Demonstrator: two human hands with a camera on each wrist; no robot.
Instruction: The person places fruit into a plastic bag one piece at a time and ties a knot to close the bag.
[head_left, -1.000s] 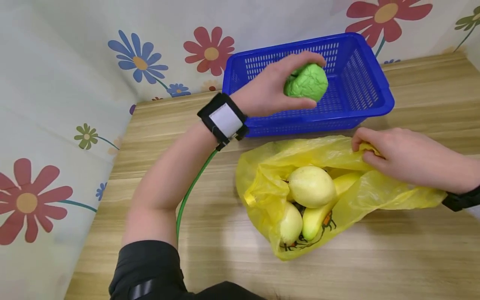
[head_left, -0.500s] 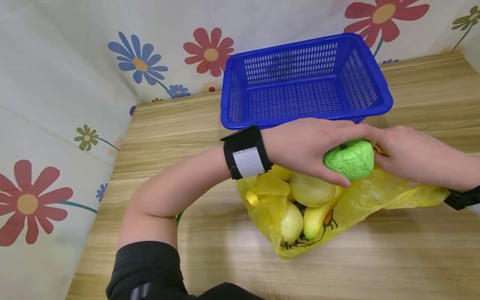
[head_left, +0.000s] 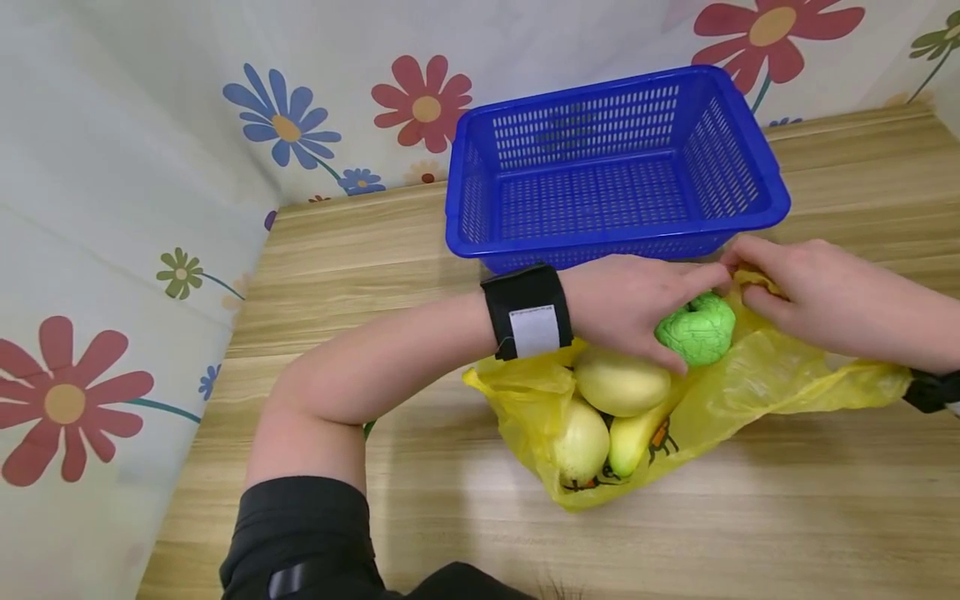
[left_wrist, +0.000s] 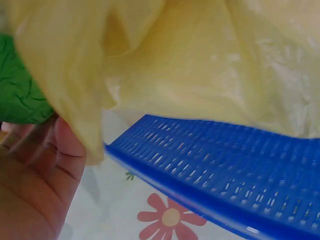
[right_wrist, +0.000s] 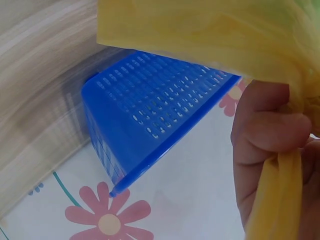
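A yellow plastic bag [head_left: 757,375] lies on the wooden table with its mouth spread. My left hand [head_left: 630,296] reaches over it, thumb and fingers around a crinkled bright green cabbage [head_left: 699,329] just inside the opening. In the left wrist view, the cabbage [left_wrist: 20,85] sits above the palm, beside a hanging fold of bag. At the bag's right edge, my right hand [head_left: 817,300] pinches the gathered rim; the right wrist view shows plastic squeezed between thumb and fingers [right_wrist: 272,130]. The left fingertips come close to the right hand. Pale yellow round fruits [head_left: 622,383] and a banana [head_left: 626,446] lie inside the bag.
Behind the bag stands a blue slotted basket [head_left: 600,250], nothing visible inside it. A flower-printed cloth [head_left: 352,50] hangs at the back and left. Bare wood table [head_left: 450,517] shows in front and to the left.
My left hand has carried the cabbage out of the blue basket, toward me and to the right, down into the bag's mouth. My right hand keeps its hold on the rim, lifted slightly.
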